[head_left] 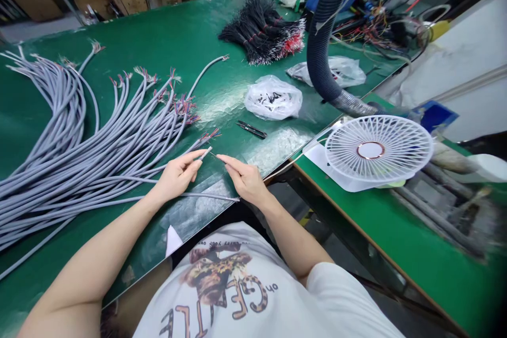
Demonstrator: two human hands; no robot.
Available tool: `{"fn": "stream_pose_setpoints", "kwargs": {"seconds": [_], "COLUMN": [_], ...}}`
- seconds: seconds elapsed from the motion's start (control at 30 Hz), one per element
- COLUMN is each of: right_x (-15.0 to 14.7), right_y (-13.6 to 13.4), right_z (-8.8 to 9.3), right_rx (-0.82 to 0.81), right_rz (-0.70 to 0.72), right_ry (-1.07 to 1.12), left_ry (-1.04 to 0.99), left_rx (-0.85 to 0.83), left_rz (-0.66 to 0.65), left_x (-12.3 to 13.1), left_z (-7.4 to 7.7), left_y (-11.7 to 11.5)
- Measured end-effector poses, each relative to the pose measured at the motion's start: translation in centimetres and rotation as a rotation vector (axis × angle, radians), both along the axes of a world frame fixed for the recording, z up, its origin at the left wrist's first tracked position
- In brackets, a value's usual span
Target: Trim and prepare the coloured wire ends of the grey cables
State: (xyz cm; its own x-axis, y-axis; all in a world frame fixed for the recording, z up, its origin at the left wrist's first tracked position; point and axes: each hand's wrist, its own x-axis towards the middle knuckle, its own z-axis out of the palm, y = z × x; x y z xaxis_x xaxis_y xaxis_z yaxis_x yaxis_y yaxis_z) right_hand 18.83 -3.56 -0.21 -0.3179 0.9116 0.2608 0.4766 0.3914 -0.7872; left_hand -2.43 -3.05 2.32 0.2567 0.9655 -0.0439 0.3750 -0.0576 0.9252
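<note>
Closest to me is my white shirt (pixel 245 296), right by the near edge of the green table (pixel 158 37). Both my arms reach over that edge.

My left hand (pixel 176 177) is closed on the end of one gray cable (pixel 205 153). My thumb and fingers pinch it, and its tip pokes out toward my other hand. My right hand (pixel 245 179) is pinched tight on a thin wire (pixel 214 156) that sticks out of that tip. My two hands are very near each other, just inside the near edge of the table.

On the left side of the table lies a big bunch of gray cables (pixel 79 158), with little colored wires at their ends. Small black snips (pixel 251 129) lie just past my hands. Behind them sits a clear plastic bag (pixel 273 97). A pile of black wires (pixel 261 29) lies near the far edge. A dark hose (pixel 322 37) hangs down at the right edge. A white fan (pixel 378 150) lies flat on the next table, near my right hand.
</note>
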Motion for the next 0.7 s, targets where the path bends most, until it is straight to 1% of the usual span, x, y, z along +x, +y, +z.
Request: {"fn": "stream_pose_setpoints", "kwargs": {"seconds": [0.27,0.5,0.6,0.7], "right_x": [0.01,-0.12,-0.19,-0.40], "right_y": [0.17,0.26,0.27,0.52], "right_z": [-0.34,-0.35,-0.36,-0.29], "right_rx": [-0.005,-0.067,-0.124,-0.153], "right_rz": [0.035,0.073,0.086,0.112], "right_ry": [0.080,0.186,0.209,0.182], "left_ry": [0.008,0.002,0.016,0.073], "left_rx": [0.023,0.033,0.043,0.093], "left_rz": [-0.008,-0.012,-0.024,-0.041], "left_x": [0.01,0.13,0.20,0.20], "left_z": [0.12,0.49,0.32,-0.19], "left_y": [-0.09,-0.24,-0.33,-0.46]}}
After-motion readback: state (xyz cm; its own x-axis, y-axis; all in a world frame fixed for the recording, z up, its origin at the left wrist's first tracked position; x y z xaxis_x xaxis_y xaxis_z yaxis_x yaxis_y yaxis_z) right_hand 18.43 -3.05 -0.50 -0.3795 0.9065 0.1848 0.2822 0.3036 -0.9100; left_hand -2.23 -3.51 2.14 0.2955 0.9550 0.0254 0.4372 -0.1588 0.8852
